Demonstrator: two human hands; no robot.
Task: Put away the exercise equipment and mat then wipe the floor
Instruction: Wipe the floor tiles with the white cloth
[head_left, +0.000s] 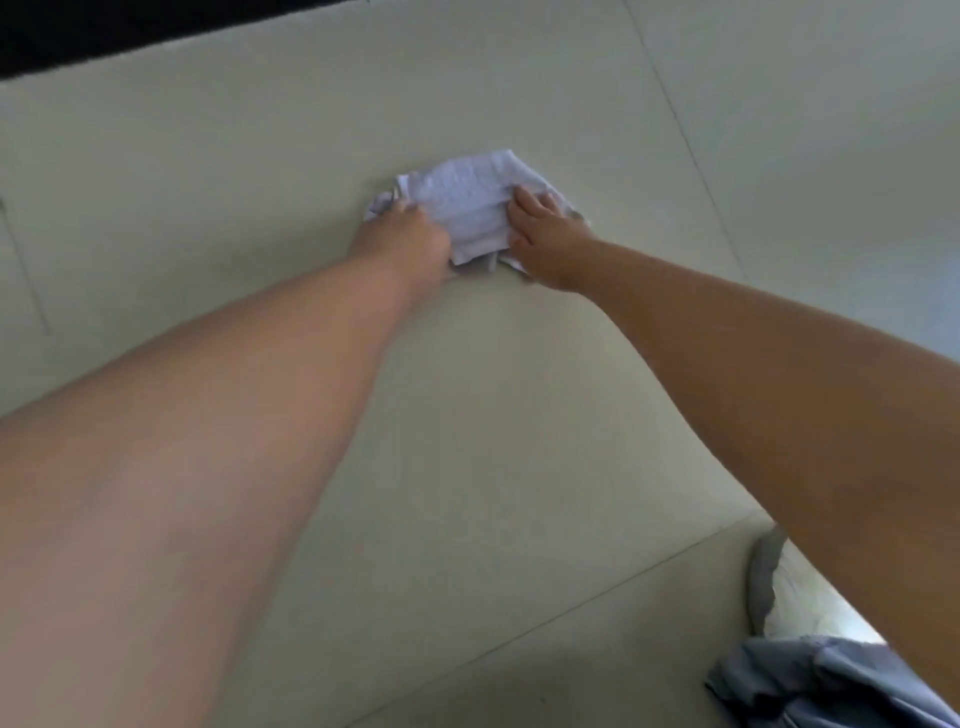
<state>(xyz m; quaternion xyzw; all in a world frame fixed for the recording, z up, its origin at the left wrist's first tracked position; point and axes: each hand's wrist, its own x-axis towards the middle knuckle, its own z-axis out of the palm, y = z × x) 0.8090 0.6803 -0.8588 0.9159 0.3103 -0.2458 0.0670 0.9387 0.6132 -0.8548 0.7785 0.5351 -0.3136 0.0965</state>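
Head view: both hands (left (402, 241), right (545, 244)) on cloth (467, 202)

There is one view only, from the head of the person. It looks forward and steeply down at the pale tiled floor (519, 415), from close above. Both bare forearms reach into it from the lower edge.
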